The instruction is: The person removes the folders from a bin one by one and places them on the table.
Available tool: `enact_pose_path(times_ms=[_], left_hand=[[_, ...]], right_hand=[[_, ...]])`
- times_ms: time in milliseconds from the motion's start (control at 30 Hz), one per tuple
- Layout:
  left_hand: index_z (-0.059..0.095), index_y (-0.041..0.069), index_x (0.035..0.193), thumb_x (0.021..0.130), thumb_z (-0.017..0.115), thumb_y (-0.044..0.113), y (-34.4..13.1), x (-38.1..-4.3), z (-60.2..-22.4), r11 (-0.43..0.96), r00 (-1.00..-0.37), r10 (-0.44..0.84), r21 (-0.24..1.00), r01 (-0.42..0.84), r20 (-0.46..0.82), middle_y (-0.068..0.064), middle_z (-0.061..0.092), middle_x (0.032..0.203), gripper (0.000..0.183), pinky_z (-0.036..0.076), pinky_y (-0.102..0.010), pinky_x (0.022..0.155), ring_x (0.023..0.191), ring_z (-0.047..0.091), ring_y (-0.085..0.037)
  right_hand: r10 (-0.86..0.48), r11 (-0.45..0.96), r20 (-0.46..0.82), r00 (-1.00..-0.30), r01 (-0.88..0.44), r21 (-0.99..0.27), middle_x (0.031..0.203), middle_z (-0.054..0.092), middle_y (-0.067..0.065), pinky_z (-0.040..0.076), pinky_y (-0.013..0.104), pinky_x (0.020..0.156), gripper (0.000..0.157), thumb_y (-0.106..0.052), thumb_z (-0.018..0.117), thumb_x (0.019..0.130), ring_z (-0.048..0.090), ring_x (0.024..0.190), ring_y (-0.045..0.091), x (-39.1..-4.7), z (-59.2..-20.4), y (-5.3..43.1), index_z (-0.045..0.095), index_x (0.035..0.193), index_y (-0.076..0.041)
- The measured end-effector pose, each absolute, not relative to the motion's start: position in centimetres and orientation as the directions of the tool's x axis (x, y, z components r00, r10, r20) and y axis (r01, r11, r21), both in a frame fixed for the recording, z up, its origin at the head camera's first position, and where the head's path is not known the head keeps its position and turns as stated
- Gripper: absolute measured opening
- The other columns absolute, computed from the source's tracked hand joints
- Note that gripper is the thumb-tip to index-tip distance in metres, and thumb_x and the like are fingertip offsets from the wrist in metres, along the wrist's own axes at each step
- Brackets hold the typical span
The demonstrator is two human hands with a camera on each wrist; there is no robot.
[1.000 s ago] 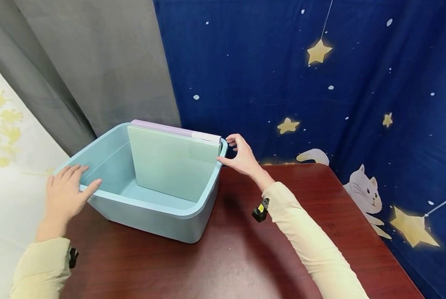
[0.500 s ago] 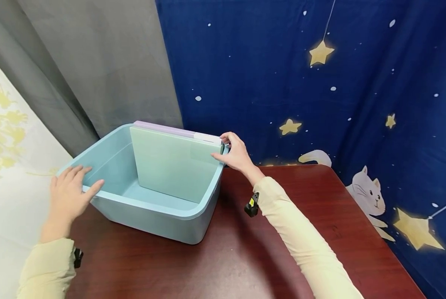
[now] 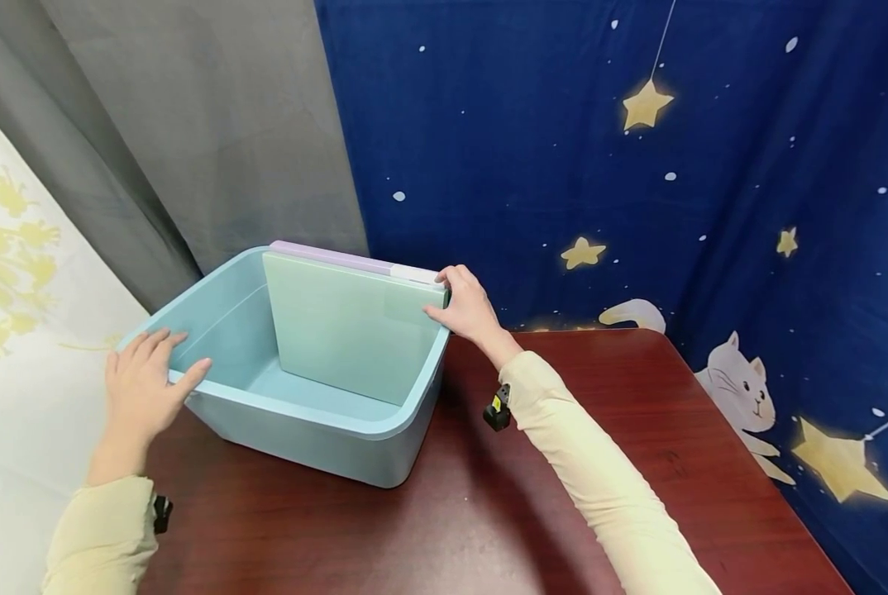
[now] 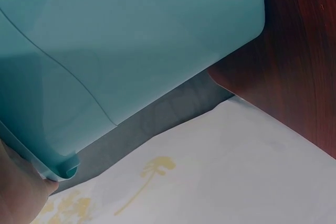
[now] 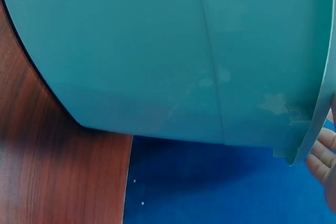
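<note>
Blue fabric curtain with printed stars (image 3: 503, 99) hangs behind and to the right of the tub. Dark red-brown wood-grain table (image 3: 414, 545) lies beneath it. The landmark itself, a light-blue rounded rectangular plastic tub (image 3: 303, 434), sits level with its mouth upward. Within, toward its far side, a pale-green flat rectangular file (image 3: 340, 326) stands on edge. Directly behind it is a lilac flat file with a white end section (image 3: 332, 257); both top edges show at or above the tub's far rim.

At the tub's near-left corner, the left hand (image 3: 137, 388) rests over the rim, fingers spread, grasping neither file. At its far-right corner, the right hand (image 3: 468, 307) pinches the files, thumb before the green face and fingers over the lilac top.

Risk, in this inspector's judgement: uneven pressure from the left hand could shift the tub; a hold at one corner only could let the files pivot, or the lilac one slip from the green.

Relative to the grip, both files extend leftward and downward across the tub; their upper-right corners alone are held.
</note>
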State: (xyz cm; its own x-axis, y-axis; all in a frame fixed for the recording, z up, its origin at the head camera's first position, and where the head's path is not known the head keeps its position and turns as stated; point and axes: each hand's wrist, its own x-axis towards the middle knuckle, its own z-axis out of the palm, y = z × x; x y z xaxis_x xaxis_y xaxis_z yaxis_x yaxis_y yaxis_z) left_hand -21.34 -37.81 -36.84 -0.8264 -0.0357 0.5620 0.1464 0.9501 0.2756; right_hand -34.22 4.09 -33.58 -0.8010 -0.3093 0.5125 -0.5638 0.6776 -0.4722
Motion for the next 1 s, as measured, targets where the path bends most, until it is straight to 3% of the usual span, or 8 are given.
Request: enact_pose_path(times_ms=[367,667,1000], left_hand=[[0.051,-0.003,0.119,0.084,0.053,0.043,-37.9,-21.4,-37.1,0.946,-0.812,-0.038,0.283,0.158,0.582,-0.03,0.043,0.126,0.058,0.013,-0.06,0.09,0.121,0.03,-0.046],[0.05,-0.003,0.119,0.084,0.052,0.043,-37.6,-21.3,-37.0,0.944,-0.812,-0.051,0.294,0.151,0.581,-0.03,0.042,0.127,0.058,0.012,-0.06,0.092,0.123,0.029,-0.046],[0.051,-0.004,0.118,0.084,0.053,0.042,-37.6,-21.5,-37.1,0.938,-0.8,-0.048,0.303,0.17,0.598,-0.03,0.043,0.126,0.057,0.011,-0.063,0.093,0.123,0.029,-0.046]], right_hand=[[-0.311,0.71,0.468,-0.827,-0.529,-0.464,0.098,0.052,0.008,0.044,0.03,0.074,0.031,-0.015,0.071,0.076,0.05,0.083,0.02,-33.8,-33.3,3.5,0.056,0.101,-0.004],[-0.39,0.7,0.427,-0.816,-0.564,-0.438,0.104,0.057,0.01,0.045,0.032,0.078,0.035,-0.015,0.069,0.076,0.053,0.089,0.021,-33.3,-32.7,2.9,0.056,0.107,-0.004],[-0.46,0.615,0.388,-0.799,-0.602,-0.51,0.109,0.063,0.006,0.044,0.031,0.081,0.034,-0.011,0.067,0.079,0.057,0.093,0.018,-33.7,-32.6,2.6,0.058,0.111,-0.007]])
